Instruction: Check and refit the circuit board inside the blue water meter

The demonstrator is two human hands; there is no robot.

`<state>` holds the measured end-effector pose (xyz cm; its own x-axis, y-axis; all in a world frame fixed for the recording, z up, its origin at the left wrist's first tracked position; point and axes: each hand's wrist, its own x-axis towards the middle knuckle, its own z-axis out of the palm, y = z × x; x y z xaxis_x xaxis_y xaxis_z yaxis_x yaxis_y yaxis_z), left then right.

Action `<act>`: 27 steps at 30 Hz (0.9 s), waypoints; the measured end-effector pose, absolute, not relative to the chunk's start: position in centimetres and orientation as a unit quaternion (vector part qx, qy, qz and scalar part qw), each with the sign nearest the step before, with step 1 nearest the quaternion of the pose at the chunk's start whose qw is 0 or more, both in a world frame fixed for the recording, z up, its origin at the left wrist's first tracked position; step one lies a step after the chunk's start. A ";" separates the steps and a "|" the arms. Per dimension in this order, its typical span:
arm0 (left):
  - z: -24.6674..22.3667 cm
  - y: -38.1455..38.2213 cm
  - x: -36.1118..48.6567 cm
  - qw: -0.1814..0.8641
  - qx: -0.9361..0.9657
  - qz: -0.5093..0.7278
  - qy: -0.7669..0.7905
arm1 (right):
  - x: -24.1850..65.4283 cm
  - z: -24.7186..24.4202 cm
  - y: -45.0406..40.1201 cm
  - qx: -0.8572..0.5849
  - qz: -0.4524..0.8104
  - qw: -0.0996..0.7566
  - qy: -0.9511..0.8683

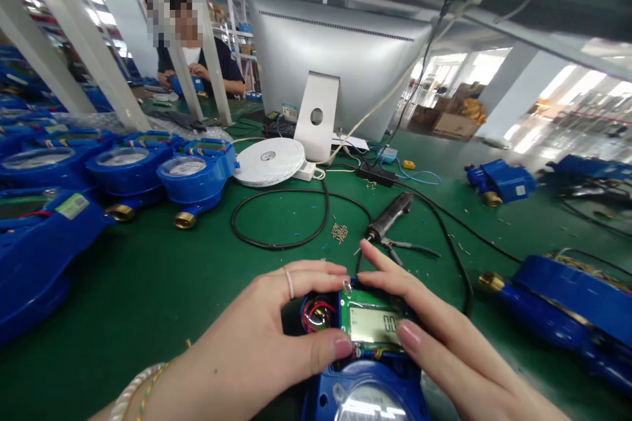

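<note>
A blue water meter [328, 387] lies at the front of the bench, its top housing uncovered. Inside sits a green circuit board [364, 296] with a lit LCD display [370, 323] showing digits partly hidden by a thumb. Red, yellow and black wires [316, 314] are coiled at the board's left. My left hand [291, 322] grips the board's left side, thumb at its lower edge and fingers at the top. My right hand [424, 319] holds the right side, thumb over the display's edge and index finger stretched forward. A round glass dial [370, 404] shows below.
An electric screwdriver [392, 216], pliers [412, 247] and a pile of small screws [340, 231] lie ahead. Several blue meters [195, 174] stand left; more parts [503, 181] lie right. Behind are a white reel [269, 164], a monitor [336, 46] and a co-worker [222, 69].
</note>
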<state>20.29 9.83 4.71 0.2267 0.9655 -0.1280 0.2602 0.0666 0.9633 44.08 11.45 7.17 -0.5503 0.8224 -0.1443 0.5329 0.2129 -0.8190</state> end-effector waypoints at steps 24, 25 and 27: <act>2.8 10.3 20.0 0.498 0.592 0.406 0.486 | 44.7 4.0 11.4 -0.352 0.725 0.292 -0.514; 2.6 10.2 20.0 0.493 0.595 0.410 0.485 | 44.5 4.0 11.6 -0.345 0.730 0.301 -0.508; 2.5 10.2 19.9 0.475 0.603 0.415 0.487 | 44.2 4.1 11.7 -0.354 0.710 0.313 -0.522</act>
<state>19.90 10.18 2.49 0.1800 0.9829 0.0376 0.1935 -0.0729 0.9784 44.16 11.74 4.08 -0.5529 0.8147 -0.1750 -0.0747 -0.2577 -0.9633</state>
